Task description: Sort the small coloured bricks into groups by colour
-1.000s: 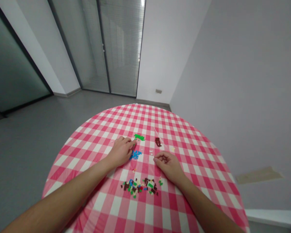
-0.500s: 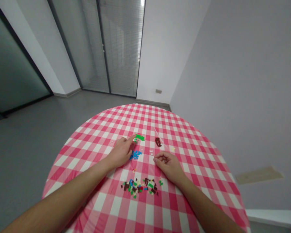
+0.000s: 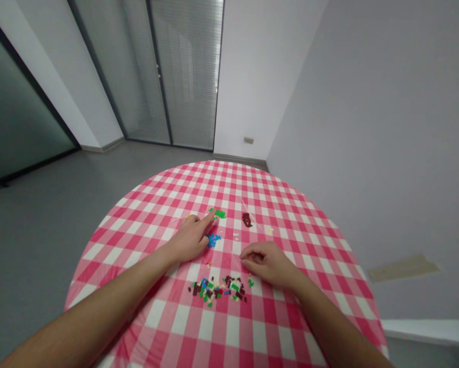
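My left hand [image 3: 190, 240] rests on the table with its index finger stretched out to a pile of small green building bricks [image 3: 220, 214]. The fingertip touches the pile's left side. Beside the thumb lies a cluster of blue bricks [image 3: 214, 240], partly covered by the hand. My right hand [image 3: 271, 263] lies to the right, its fingers curled in towards the thumb; what they hold, if anything, is too small to make out. A pile of mixed-colour bricks [image 3: 235, 288] spreads nearer to me, between my forearms.
Dark brown bricks [image 3: 246, 220] form a pile right of the green one. A few white pieces [image 3: 236, 235] and cream pieces [image 3: 270, 231] lie beyond my right hand. Everything sits on a round table with a red-and-white checked cloth [image 3: 221, 352]. A wall [image 3: 397, 153] stands at the right.
My left index finger has straightened and reached forward onto the green bricks. My right hand has drawn back slightly and its fingers have shifted. The view has tilted a little.
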The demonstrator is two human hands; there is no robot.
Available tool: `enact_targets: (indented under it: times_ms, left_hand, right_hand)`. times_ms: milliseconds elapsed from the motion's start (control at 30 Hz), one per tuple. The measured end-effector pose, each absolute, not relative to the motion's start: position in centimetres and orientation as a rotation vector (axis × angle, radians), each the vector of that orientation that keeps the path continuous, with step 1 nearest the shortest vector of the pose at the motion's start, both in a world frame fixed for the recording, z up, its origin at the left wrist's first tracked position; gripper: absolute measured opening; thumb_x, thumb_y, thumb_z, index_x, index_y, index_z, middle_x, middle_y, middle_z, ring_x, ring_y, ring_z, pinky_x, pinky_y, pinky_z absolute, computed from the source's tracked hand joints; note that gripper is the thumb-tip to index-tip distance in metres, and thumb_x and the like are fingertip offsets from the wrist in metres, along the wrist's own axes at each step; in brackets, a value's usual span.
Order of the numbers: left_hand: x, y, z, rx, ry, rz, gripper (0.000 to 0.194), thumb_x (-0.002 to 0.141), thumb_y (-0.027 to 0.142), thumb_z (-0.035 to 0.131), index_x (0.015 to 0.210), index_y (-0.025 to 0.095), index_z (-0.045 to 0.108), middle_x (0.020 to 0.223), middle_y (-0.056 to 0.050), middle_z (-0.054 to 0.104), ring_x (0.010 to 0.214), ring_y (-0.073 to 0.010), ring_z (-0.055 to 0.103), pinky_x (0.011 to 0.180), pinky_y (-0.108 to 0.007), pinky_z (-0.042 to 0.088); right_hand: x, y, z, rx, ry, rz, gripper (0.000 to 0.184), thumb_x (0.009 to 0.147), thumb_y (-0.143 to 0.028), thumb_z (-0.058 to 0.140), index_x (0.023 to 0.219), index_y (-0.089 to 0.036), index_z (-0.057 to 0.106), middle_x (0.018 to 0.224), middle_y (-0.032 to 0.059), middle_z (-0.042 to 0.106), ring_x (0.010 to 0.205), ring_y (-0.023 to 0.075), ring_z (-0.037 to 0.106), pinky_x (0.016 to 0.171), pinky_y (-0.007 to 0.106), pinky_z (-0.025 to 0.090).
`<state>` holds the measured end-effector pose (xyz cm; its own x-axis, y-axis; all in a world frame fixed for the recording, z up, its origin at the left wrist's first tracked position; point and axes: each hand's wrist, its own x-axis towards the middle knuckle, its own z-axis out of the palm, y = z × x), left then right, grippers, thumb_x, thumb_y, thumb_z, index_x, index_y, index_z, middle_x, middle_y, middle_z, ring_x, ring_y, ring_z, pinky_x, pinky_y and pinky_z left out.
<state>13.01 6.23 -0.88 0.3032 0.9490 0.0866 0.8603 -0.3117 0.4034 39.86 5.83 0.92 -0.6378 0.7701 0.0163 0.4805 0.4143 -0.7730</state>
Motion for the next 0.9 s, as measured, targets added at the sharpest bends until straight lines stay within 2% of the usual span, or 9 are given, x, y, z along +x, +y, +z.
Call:
enact_targets:
  times_ms: [133,333,467,633,900]
  left_hand:
    - [12.8,6.0,-1.1,2.274,1.609,0.558,0.073,0.078,0.012,0.047,0.148,0.026,0.033,0.103,-0.010,0.061,0.100,-0.0281,0.049,0.091,-0.045,0.039]
    - [12.3,5.4,-1.1,2.321,1.453,0.687,0.050,0.080,0.011,0.045,0.127,0.026,0.056,0.123,-0.005,0.064,0.105,-0.0260,0.052,0.096,-0.045,0.039]
    - [12.1,5.1,-1.1,2.316,1.428,0.739,0.050,0.079,0.009,0.045,0.123,0.026,0.059,0.119,-0.003,0.066,0.103,-0.0243,0.054,0.097,-0.046,0.040]
    - [12.1,5.1,-1.3,2.294,1.438,0.792,0.048,0.077,0.008,0.044,0.120,0.024,0.061,0.110,-0.004,0.069,0.100,-0.0230,0.055,0.095,-0.044,0.042]
    - [12.3,5.3,-1.6,2.333,1.427,0.712,0.043,0.078,0.007,0.046,0.114,0.025,0.063,0.111,-0.002,0.069,0.101,-0.0233,0.057,0.096,-0.047,0.041]
  right_hand:
    - [41.2,5.8,2.6,-1.052,-2.551,1.292,0.011,0.075,-0.020,0.067,0.082,-0.018,0.075,0.062,-0.0008,0.060,0.054,0.0105,0.050,0.049,0.020,0.035]
    - [41.8,5.7,3.1,-1.099,-2.657,1.351,0.027,0.067,-0.009,0.066,0.089,-0.021,0.077,0.061,-0.0040,0.055,0.052,0.0089,0.048,0.047,0.018,0.032]
    - [41.4,5.5,3.0,-1.115,-2.689,1.325,0.027,0.065,-0.007,0.067,0.087,-0.021,0.076,0.059,-0.0052,0.052,0.050,0.0080,0.046,0.047,0.018,0.030]
    - [41.4,5.6,2.9,-1.121,-2.700,1.323,0.019,0.066,-0.009,0.070,0.081,-0.019,0.076,0.059,-0.0045,0.055,0.051,0.0079,0.048,0.047,0.018,0.032]
    - [41.7,5.6,3.0,-1.187,-2.692,1.270,0.018,0.066,-0.009,0.065,0.077,-0.018,0.075,0.061,-0.0026,0.059,0.052,0.0087,0.050,0.046,0.018,0.033]
